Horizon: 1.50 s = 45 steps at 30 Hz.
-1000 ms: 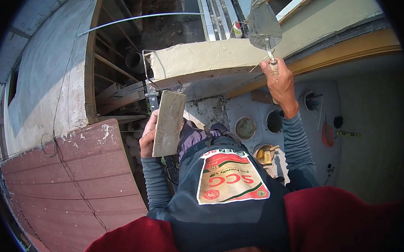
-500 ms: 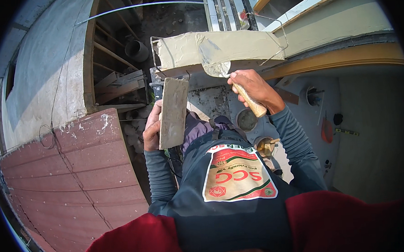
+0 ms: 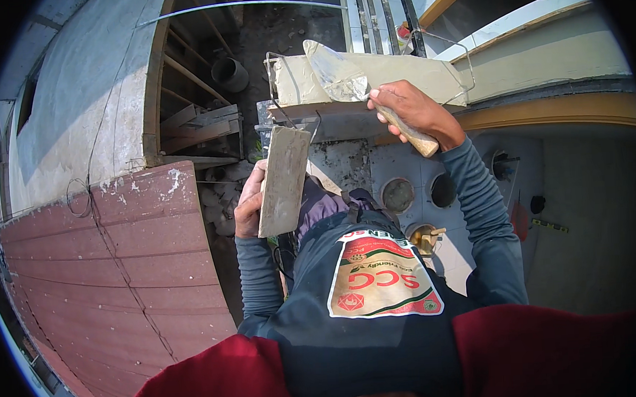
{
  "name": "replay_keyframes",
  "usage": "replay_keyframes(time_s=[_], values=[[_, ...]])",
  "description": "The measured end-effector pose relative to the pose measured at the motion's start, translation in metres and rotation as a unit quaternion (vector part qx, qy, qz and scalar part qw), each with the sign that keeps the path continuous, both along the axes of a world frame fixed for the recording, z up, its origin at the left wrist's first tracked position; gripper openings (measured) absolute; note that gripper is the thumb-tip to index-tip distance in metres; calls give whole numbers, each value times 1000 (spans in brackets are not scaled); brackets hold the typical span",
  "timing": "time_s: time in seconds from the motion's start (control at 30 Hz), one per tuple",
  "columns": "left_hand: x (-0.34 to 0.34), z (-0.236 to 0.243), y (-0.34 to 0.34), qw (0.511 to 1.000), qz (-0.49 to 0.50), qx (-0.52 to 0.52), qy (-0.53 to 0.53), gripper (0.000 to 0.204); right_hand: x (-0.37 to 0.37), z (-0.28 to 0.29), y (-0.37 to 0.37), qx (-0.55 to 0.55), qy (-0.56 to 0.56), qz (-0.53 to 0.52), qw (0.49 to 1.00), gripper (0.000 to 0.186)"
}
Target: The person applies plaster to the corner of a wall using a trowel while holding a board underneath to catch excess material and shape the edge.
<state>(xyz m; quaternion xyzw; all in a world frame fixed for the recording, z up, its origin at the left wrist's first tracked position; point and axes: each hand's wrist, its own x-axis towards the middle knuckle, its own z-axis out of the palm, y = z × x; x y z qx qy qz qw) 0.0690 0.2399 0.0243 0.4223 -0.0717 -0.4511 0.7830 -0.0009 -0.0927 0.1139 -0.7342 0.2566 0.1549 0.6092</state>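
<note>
My right hand (image 3: pixel 418 114) is closed round the wooden handle of a trowel (image 3: pixel 337 75). Its broad, plaster-smeared blade lies over the left part of a beige plastered ledge (image 3: pixel 405 68), the tip reaching the far edge; whether it presses on the plaster I cannot tell. Lower and to the left, my left hand (image 3: pixel 250 202) grips a flat rectangular board (image 3: pixel 285 178) coated with dried plaster, held tilted upright just in front of the ledge. The board hides some of the left fingers. Bent wire clamps (image 3: pixel 467 68) straddle the ledge at both ends.
Maroon plank cladding (image 3: pixel 120 259) rises at left beside a grey wall (image 3: pixel 82 88). A grey bucket (image 3: pixel 230 75) stands beyond. Below at right are a round container of grey mix (image 3: pixel 397 196), a tool bucket (image 3: pixel 424 239) and a yellow spirit level (image 3: pixel 549 226). Black bars (image 3: pixel 387 15) run behind the ledge.
The trowel blade has moved left and away from me, from the ledge's near edge to over its top. My left hand still grips the board. The whole view has shifted slightly.
</note>
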Motion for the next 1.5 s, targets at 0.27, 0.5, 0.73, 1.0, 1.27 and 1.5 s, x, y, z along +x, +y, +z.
replay_keyframes(time_s=[0.27,0.5,0.73,1.0,1.27,1.5], values=[[-8,-7,6,999,19,-43,14,78,-5,-2,14,48,58,121,990,37],[-12,4,6,999,43,-13,-10,82,-56,14,1,155,62,113,979,34],[10,50,-51,988,50,13,-142,59,-3,-5,33,17,-27,53,998,31],[35,53,-114,846,76,249,-466,42,-41,-25,-7,-49,3,-98,994,33],[36,44,-173,616,63,451,-643,42,-130,7,-18,16,-75,-263,962,32],[61,21,-177,563,33,540,-625,44,-169,9,-12,70,-96,-305,945,34]])
